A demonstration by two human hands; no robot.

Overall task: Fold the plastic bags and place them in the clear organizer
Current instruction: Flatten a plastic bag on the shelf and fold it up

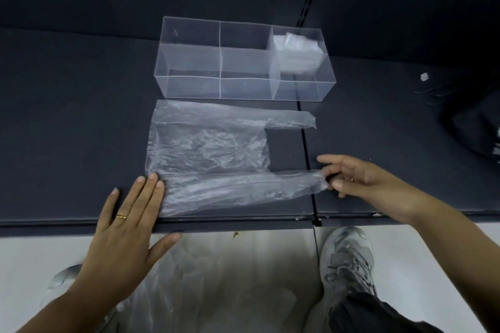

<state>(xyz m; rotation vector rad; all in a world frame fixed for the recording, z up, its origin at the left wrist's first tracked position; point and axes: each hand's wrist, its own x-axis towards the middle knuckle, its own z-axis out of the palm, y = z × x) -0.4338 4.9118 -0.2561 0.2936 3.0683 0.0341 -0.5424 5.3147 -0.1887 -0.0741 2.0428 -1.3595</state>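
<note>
plastic bag (pixel 208 154), likely limp and slippery: left hand (pixel 127 224) is pressing its near left corner flat, right hand (pixel 359 178) is pinching the near handle (pixel 297 184) at its end.

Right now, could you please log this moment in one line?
plastic bag: flat on table | left hand: presses its near-left corner | right hand: pinches its near handle | clear organizer: folded bag in far-right compartment

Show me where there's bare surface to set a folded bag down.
Bare dark surface lies left of the plastic bag and clear organizer, and right of the organizer up to the black item. Crowded: the middle, where the left hand presses the bag and the right hand pinches its handle.
</note>
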